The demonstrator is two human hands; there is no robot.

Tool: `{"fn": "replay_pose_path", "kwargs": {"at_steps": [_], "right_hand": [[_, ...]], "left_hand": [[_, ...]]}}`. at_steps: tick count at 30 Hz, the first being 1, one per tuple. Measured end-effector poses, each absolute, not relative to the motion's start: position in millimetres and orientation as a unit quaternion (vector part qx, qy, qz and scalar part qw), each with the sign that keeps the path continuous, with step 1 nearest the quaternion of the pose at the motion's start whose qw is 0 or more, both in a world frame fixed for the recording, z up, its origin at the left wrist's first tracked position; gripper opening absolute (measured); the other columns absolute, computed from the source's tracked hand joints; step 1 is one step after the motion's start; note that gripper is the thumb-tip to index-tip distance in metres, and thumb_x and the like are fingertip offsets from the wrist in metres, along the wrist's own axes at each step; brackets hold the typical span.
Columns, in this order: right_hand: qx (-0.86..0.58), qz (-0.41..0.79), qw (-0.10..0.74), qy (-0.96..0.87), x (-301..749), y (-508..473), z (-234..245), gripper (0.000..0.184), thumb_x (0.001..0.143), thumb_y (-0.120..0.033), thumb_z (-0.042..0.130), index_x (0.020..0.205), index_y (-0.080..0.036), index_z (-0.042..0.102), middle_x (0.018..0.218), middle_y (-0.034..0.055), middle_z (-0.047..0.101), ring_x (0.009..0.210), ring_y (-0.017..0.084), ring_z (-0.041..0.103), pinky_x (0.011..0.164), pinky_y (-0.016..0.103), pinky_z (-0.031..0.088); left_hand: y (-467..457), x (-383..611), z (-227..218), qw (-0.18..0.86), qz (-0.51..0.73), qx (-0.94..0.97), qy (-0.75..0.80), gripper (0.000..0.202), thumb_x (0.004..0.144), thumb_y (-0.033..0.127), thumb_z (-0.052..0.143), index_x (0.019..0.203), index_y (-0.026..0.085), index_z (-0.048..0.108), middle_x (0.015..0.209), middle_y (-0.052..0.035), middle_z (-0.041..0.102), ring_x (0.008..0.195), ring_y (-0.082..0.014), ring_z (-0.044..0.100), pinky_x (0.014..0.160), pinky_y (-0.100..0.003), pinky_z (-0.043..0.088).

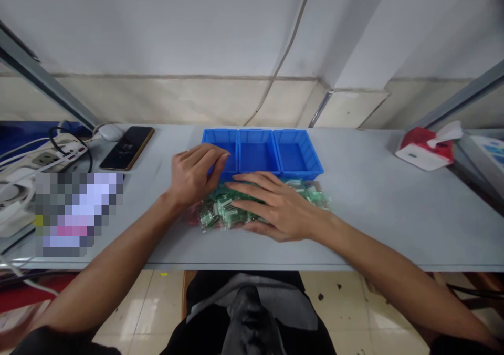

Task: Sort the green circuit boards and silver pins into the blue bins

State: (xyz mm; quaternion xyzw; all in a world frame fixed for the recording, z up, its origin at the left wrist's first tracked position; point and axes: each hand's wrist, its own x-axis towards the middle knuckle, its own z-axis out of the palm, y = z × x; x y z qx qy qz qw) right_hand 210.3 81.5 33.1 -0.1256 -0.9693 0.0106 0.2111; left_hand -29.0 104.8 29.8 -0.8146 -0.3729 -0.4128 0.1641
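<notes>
Several small clear packets with green and white contents [224, 210] lie in a heap on the grey table. My right hand [277, 205] rests over the heap, palm down, its fingers stretched out and apart. Behind the packets stand three blue bins [259, 158] side by side, and no contents show in them. At the left bin's near side is my left hand [197, 175], raised with its fingers curled and the thumb close to the index finger. Whatever it may hold between the fingertips is hidden.
A dark phone [126, 147] lies at the back left, near a power strip [43, 158] with tangled cables. Closer in on that side is a pixelated patch. At the right sits a red and white tissue box [427, 147]. Metal posts and a wall bound the table.
</notes>
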Motion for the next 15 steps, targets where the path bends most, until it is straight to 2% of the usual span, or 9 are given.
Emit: {"fn": "replay_pose_path", "kwargs": {"at_steps": [4, 8, 10, 13, 15], "right_hand": [[-0.141, 0.011, 0.191, -0.971, 206, 80, 29, 0.055, 0.101, -0.049, 0.047, 0.136, -0.006, 0.054, 0.146, 0.0161, 0.054, 0.142, 0.035, 0.038, 0.113, 0.056, 0.038], [-0.156, 0.055, 0.277, -0.947, 210, 81, 32, 0.050, 0.101, -0.038, 0.051, 0.138, -0.005, 0.052, 0.142, 0.0182, 0.057, 0.136, 0.032, 0.047, 0.110, 0.053, 0.044], [-0.179, 0.099, 0.351, -0.914, 214, 81, 37, 0.043, 0.099, -0.027, 0.054, 0.139, -0.009, 0.052, 0.138, 0.0175, 0.059, 0.130, 0.027, 0.054, 0.108, 0.049, 0.049], [-0.244, 0.171, 0.450, -0.842, 218, 81, 44, 0.040, 0.095, -0.015, 0.056, 0.135, -0.021, 0.058, 0.132, 0.0113, 0.063, 0.122, 0.023, 0.060, 0.104, 0.045, 0.053], [-0.274, 0.219, 0.477, -0.806, 220, 81, 47, 0.038, 0.093, -0.014, 0.058, 0.129, -0.025, 0.063, 0.131, 0.0084, 0.063, 0.123, 0.023, 0.060, 0.101, 0.045, 0.055]], "left_hand": [[106, -30, 31, 0.173, -0.421, -0.813, -0.364, 0.009, 0.094, 0.016, 0.055, 0.095, 0.017, 0.064, 0.088, -0.0017, 0.073, 0.079, -0.0138, 0.069, 0.071, -0.026, 0.052], [105, -33, 34, 0.176, -0.432, -0.803, -0.371, 0.012, 0.095, 0.014, 0.054, 0.099, 0.017, 0.065, 0.089, -0.0022, 0.073, 0.081, -0.0139, 0.070, 0.073, -0.025, 0.053], [104, -32, 34, 0.181, -0.441, -0.795, -0.376, 0.021, 0.094, 0.012, 0.054, 0.112, 0.018, 0.063, 0.094, -0.0028, 0.074, 0.083, -0.0136, 0.070, 0.074, -0.025, 0.054], [100, -29, 33, 0.193, -0.443, -0.795, -0.366, 0.045, 0.092, 0.009, 0.055, 0.135, 0.023, 0.053, 0.114, -0.0060, 0.070, 0.091, -0.0141, 0.070, 0.075, -0.025, 0.056], [98, -26, 34, 0.183, -0.440, -0.812, -0.337, 0.050, 0.090, 0.007, 0.055, 0.136, 0.026, 0.053, 0.130, -0.0082, 0.063, 0.097, -0.0149, 0.069, 0.074, -0.025, 0.057]]}}
